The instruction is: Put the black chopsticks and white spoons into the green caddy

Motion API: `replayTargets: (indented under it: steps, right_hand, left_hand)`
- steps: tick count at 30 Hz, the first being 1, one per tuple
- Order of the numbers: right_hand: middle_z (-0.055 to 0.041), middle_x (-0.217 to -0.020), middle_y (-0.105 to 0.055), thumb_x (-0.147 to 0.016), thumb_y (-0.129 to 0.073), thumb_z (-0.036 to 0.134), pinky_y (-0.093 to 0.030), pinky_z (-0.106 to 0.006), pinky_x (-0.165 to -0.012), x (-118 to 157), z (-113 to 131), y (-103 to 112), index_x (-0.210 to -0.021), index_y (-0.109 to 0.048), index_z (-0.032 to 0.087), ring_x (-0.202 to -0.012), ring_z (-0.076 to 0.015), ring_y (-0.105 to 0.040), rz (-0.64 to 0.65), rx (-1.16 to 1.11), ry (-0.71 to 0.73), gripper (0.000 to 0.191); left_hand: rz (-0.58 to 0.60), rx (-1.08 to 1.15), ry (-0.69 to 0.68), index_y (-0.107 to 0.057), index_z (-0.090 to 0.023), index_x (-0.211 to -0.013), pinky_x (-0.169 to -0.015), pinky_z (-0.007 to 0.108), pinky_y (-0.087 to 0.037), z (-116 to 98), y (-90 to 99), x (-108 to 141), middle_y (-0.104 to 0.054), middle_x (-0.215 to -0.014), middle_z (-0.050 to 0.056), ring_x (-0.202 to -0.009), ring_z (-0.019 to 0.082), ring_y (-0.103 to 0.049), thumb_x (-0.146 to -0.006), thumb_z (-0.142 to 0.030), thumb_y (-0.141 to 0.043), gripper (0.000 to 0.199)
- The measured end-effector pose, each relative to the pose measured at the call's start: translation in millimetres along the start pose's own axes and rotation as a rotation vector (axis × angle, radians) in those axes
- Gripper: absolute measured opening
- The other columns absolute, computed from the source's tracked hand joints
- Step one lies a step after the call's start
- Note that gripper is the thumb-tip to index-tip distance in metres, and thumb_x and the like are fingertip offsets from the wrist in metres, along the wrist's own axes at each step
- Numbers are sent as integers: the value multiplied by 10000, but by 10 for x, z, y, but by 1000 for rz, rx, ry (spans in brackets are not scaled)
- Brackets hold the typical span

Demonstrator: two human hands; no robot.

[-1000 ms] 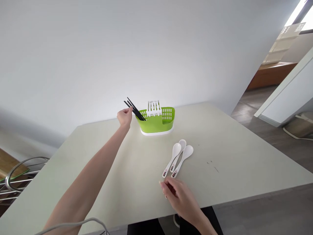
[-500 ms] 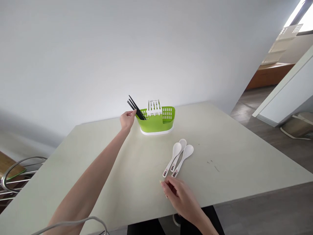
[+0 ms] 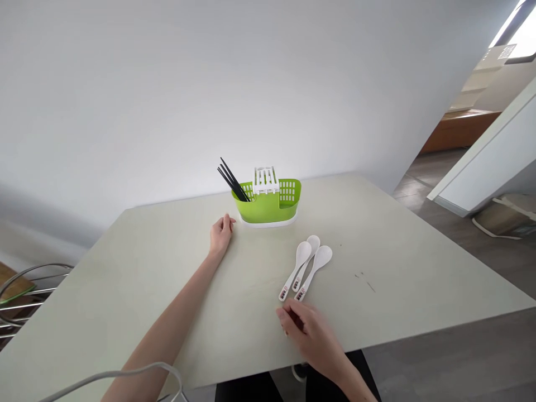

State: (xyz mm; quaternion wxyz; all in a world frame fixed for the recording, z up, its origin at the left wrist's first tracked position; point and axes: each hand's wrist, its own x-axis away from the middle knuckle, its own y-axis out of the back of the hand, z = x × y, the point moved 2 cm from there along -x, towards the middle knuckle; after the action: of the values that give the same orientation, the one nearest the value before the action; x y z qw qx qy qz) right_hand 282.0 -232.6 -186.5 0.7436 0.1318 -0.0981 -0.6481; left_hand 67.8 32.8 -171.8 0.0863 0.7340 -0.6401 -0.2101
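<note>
A green utensil basket [image 3: 264, 212] with a white slatted box [image 3: 266, 181] at its middle and a white base stands near the wall. Several black chopsticks [image 3: 230, 180] lean in its left compartment, their tips pointing up and left. My left hand [image 3: 221, 233] rests on the table just left of the basket's base, fingers curled, with nothing seen in it. Three white spoons [image 3: 307, 268] lie together on the table, bowls pointing away from me. Right at their handle ends is my right hand [image 3: 309, 335], loosely closed and without a visible object; whether it touches a handle I cannot tell.
The pale table [image 3: 167, 240] meets a white wall [image 3: 209, 100] at the back. A grey cable [image 3: 142, 368] crosses in front of my left forearm. A metal rack [image 3: 29, 301] stands beyond the table's left edge.
My left hand has let go of the chopsticks and come down from the basket's rim to the table. The chopsticks stay in the basket; my right hand keeps its place by the spoons.
</note>
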Motion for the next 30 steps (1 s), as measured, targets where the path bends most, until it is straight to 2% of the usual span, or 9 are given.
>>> replayTargets:
  steps: [3,6,12,13,15,17,19,24,30]
  right_hand:
    - [38,-636,-481,-1083,-412,563,-325,-265,-571,13,-8,47,-726,-411,238,-586,-129,-432,28,-90,-26,483]
    - [33,-631,-504,-1063,-424,614,-378,-261,-575,15,-28,233,-742,-459,236,-581,-130,-475,21,-166,-65,497]
    - [56,-608,-488,-974,-555,661,-390,-269,-522,-90,-235,985,-1019,-581,235,-535,-146,-471,-389,-75,-197,429]
    - [32,-671,-551,-959,-572,657,-405,-275,-520,-122,-287,1104,-1054,-581,235,-543,-148,-497,-468,-39,-213,433]
    - [-54,-988,-681,-937,-605,626,-431,-283,-528,-202,-391,1288,-1169,-573,240,-587,-141,-559,-549,60,-216,451]
    - [-93,-1181,-676,-923,-611,598,-477,-297,-573,-298,-499,1403,-1247,-558,245,-638,-145,-618,-540,151,-233,482]
    - [-109,-1246,-670,-917,-605,578,-505,-317,-617,-397,-601,1464,-1285,-561,243,-680,-161,-661,-473,210,-262,499]
    - [-112,-1284,-688,-909,-577,578,-533,-373,-740,-564,-766,1528,-1210,-678,236,-696,-172,-673,-340,372,-290,467]
    - [-127,-1233,-711,-911,-553,620,-531,-391,-751,-560,-787,1526,-1081,-736,209,-722,-197,-675,-323,431,-261,480]
  left_hand:
    - [55,126,4,-623,-210,-833,-498,273,-320,-40,51,172,-499,-638,-29,-507,118,-398,-945,-711,-491,530]
    - [103,190,29,-616,-217,-822,-479,276,-298,-65,109,335,-468,-621,-37,-483,113,-371,-940,-699,-521,505]
    - [137,236,61,-617,-208,-804,-461,266,-289,-102,132,469,-454,-621,-34,-480,103,-368,-946,-662,-550,480]
    - [143,238,65,-620,-206,-802,-459,265,-284,-105,125,472,-453,-621,-34,-480,102,-368,-946,-660,-552,481]
    - [161,235,67,-627,-205,-799,-462,268,-281,-105,110,476,-453,-617,-35,-481,102,-369,-948,-661,-551,485]
    - [173,227,62,-626,-208,-793,-469,273,-288,-99,99,479,-456,-609,-36,-481,107,-374,-948,-668,-544,492]
    - [179,223,58,-624,-212,-787,-474,278,-290,-92,93,484,-454,-598,-38,-479,112,-376,-946,-678,-540,500]
    - [183,218,41,-626,-211,-783,-477,280,-299,-91,86,508,-467,-596,-36,-476,113,-385,-944,-682,-533,506]
    - [179,177,15,-630,-207,-774,-494,275,-322,-86,84,535,-475,-605,-28,-506,119,-408,-955,-683,-512,523]
